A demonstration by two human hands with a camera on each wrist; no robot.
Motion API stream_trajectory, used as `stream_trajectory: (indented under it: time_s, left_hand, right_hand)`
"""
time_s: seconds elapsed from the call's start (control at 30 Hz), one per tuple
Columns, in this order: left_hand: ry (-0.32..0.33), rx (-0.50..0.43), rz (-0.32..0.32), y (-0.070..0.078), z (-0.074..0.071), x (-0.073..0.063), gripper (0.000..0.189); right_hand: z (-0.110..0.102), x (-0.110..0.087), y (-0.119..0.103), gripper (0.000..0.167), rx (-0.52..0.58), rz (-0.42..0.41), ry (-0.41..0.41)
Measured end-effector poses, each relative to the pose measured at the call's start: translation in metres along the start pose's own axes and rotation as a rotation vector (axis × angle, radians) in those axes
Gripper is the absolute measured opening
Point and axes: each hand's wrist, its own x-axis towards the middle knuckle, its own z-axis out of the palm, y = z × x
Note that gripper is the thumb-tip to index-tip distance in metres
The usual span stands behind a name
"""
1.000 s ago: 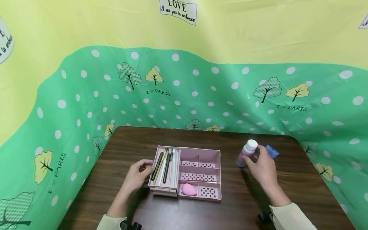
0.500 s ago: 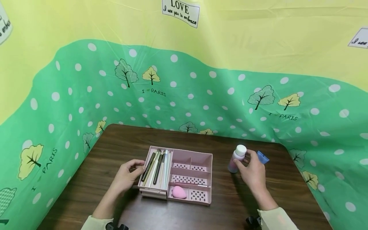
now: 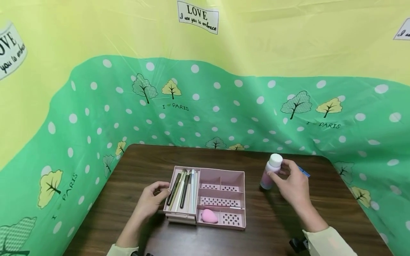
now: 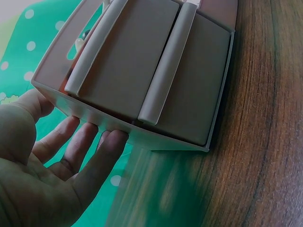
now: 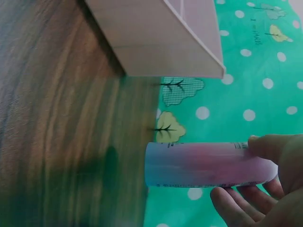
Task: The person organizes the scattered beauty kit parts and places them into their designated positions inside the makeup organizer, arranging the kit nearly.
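Note:
My right hand point(image 3: 293, 185) grips a bottle point(image 5: 203, 164) between thumb and fingers, near its upper part. The bottle is clear with pink-to-blue colouring and a white cap point(image 3: 276, 160). It is upright, and in the right wrist view its base looks just off the table. My left hand point(image 3: 151, 199) touches the left side of a pink organizer box point(image 3: 221, 173); in the left wrist view its fingers point(image 4: 83, 144) lie nearly straight against the side wall. Makeup brushes point(image 3: 182, 188) stand in the box's left section, and a pink makeup sponge point(image 3: 209, 216) lies in a front compartment.
Two drawer fronts point(image 4: 128, 52) show on the box in the left wrist view. A thin brush point(image 3: 224, 207) lies across a middle divider. Behind my right hand a blue item point(image 3: 304, 171) is mostly hidden. A patterned green and yellow curtain point(image 3: 205, 117) surrounds the dark wooden table point(image 3: 147, 156).
My right hand has carried the bottle slightly left, nearer to the box. The blue item is now more covered by that hand. My left hand stays at the box; the head view has shifted.

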Motion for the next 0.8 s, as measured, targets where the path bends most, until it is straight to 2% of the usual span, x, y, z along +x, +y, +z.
stream_trajectory:
  time_s: [0.4,0.8]
  left_hand:
    - [0.005,-0.025,-0.002,-0.001,0.007,0.000,0.021]
    - [0.016,-0.006,0.005,0.000,0.002,-0.001,0.021]
  right_hand:
    - [-0.006,0.012,-0.015,0.056,0.059,-0.122,0.017]
    - [-0.006,0.018,-0.045,0.057,0.120,-0.131,-0.025]
